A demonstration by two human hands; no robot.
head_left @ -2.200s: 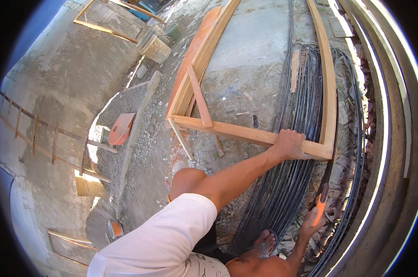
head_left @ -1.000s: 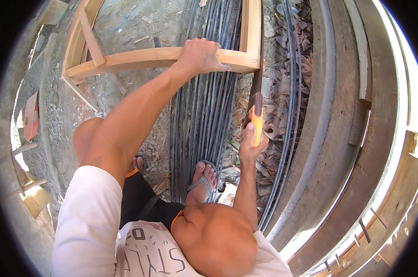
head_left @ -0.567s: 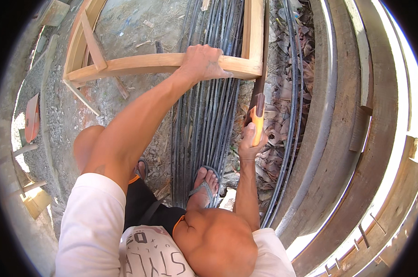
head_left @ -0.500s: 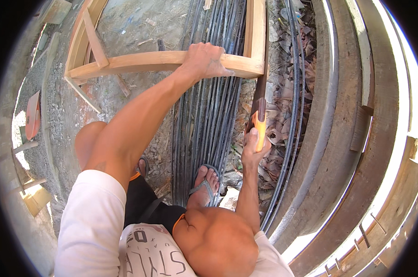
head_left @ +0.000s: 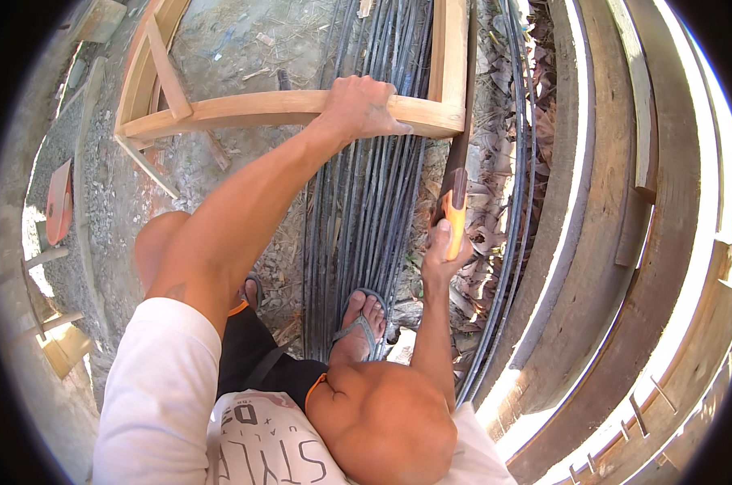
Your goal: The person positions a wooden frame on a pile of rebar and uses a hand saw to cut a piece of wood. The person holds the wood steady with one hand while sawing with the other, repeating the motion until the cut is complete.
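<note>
My left hand (head_left: 359,108) is wrapped over the near rail of a light wooden frame (head_left: 249,107), close to its right corner. A thin wooden brace slants across the frame's left corner. In my right hand (head_left: 444,249) is the orange handle of a handsaw (head_left: 456,206). Its dark blade points away from me, running along the outer right side of the frame's corner. Whether the teeth bite into the wood cannot be made out.
A bundle of dark steel bars (head_left: 358,218) lies lengthwise under the frame, my sandalled foot (head_left: 359,323) upon it. More thin bars (head_left: 507,242) run at the right, beside dry leaves and a wall of wooden planks (head_left: 600,202). An orange-red tool (head_left: 59,202) lies at far left.
The saw and my right hand have shifted very slightly. My left hand keeps its hold, and the frame stays nearly where it was.
</note>
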